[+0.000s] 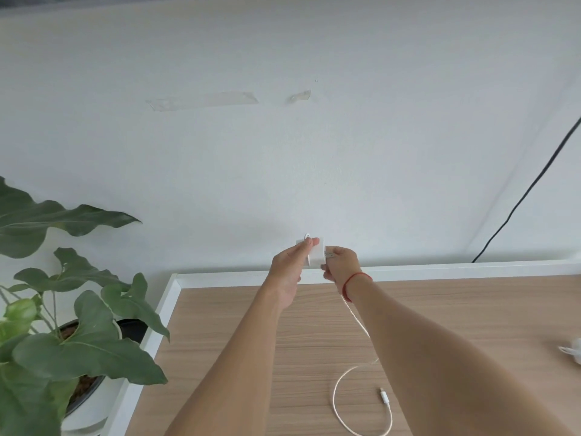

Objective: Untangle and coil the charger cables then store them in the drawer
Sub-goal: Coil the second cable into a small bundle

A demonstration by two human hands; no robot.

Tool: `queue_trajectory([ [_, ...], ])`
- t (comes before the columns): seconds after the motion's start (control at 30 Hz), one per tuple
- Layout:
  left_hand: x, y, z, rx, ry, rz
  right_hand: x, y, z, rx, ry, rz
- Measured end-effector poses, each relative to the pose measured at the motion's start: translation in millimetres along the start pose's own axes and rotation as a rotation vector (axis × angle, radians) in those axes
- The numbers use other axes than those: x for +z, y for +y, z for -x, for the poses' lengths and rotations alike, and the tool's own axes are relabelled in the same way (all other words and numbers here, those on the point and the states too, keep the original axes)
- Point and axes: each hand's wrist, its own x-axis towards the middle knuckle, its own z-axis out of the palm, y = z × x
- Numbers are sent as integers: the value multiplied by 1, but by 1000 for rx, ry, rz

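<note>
Wall (283, 136) fills most of the view, bare white with old tape bits; my head is tipped up, so only the far part of the tabletop (239, 335) shows. Wood-grain tabletop with a white rim, pushed against the wall. No drawer in view, so storing is not close yet, I judge.

Potted plant (63, 335) sits off the left edge of the tabletop, out of the way. Black cord (518, 202) runs down the wall at right and is not part of my job, I think.

Both arms are stretched forward and raised above the back rim, I reckon to get slack off the surface so the cable hangs free and shows its twists. White charger cable (356, 322) drops from my right hand, goes under my right forearm, then loops loose on the tabletop; its plug end (384, 397) lies flat near the loop, untouched. Not coiled yet.

White charger block (316, 254) is held between the hands. Left hand (290, 265): grip closed on the block, thumb and fingers pinching its left side to steady it. Right hand (341, 267): grip closed at the block's right face where the cable starts, probably pulling the connector out or feeding the cable; the exact contact is hidden by the fingers.

Second white charger bundle (573, 350) sits at the far right edge, cropped and well apart, waiting.
</note>
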Motion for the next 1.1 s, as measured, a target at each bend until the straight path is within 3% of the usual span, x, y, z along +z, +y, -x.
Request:
queue_trajectory([
  [0.13, 1, -7, -4, -8, 123, 124, 12, 9, 17, 5, -162, 311],
  [0.37, -7, -20, -5, -49, 49, 135, 5, 3, 20, 38, -321, 611],
  [0.57, 1, -13, -14, 31, 299, 194, 4, -24, 28, -59, -420, 746],
  [0.63, -5, -13, -17, 43, 316, 137, 0, -39, 31, -90, -482, 871],
  [0.73, -6, -10, -17, 118, 210, -94, -8, -59, 27, -76, -486, 967],
  [0.87, -6, -12, -14, 115, 167, -255, -15, -89, 20, -165, -406, 857],
  [1.0, -2, -10, -6, -6, 81, -10, -18, -104, 15, -309, -307, 794],
  [1.1, 2, -3, -2, 41, -13, 29, -16, -89, 10, -353, -207, 623],
])
